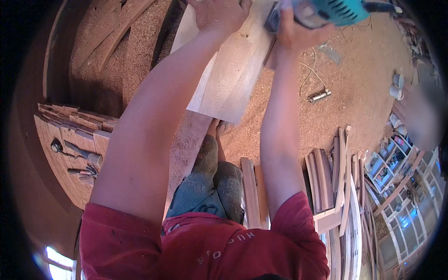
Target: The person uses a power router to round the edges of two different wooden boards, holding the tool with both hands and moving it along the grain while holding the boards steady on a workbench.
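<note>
A pale wooden board (228, 74) lies lengthwise in front of me, its near end above my knees. My left hand (220, 16) rests on its far part, thumb and an outer finger apart; the fingertips run past the upper edge of the view. To the right, my right hand (301, 35) is closed around a teal corded power tool (338, 10) with slotted vents. The tool's dark front end is blurred and meets the board's right side near the top. Its exact kind cannot be made out.
Curved wood pieces (126, 37) and shavings lie at the upper left. A stack of boards (65, 140) at left carries small hand tools. A metal fitting on a cord (319, 96) lies on the dusty floor. Wood strips (326, 182) and a pale frame (387, 163) stand at right.
</note>
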Demonstrator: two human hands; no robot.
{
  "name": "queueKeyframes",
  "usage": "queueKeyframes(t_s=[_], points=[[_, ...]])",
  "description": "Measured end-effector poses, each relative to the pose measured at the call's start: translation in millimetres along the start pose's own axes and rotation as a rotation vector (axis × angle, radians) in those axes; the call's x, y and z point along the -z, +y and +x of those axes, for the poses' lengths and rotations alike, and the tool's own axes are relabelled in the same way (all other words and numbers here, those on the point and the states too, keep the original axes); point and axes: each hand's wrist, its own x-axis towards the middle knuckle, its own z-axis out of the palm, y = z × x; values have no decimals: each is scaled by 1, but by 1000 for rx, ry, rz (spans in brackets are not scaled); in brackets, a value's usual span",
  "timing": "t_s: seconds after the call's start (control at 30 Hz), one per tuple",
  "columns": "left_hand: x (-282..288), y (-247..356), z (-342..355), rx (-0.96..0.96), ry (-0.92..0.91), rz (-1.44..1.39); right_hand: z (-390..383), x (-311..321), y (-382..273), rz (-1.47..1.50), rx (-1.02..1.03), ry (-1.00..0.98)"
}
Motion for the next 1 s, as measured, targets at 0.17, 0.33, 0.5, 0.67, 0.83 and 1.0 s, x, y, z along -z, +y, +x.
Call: queueKeyframes(t_s=[0.17, 0.33, 0.5, 0.67, 0.83, 1.0], points=[[-1, 0, 1, 4, 5, 22, -116, 86, -94, -240, -223, -332], [-12, -3, -1, -9, 84, -36, -182, 123, -198, 34, -406, -185], [-10, 1, -1, -12, 72, -34, -178, 125, -195, 278, -769, -62], [-10, -3, -1, -14, 78, -22, -145, 121, -151, 1145, -1540, 198], [-15, 0, -1, -33, 111, -47, -146, 69, -39, 516, -430, -148], [-15, -1, -1, -6, 58, -34, -55, 9, -34, 238, -20, 103]])
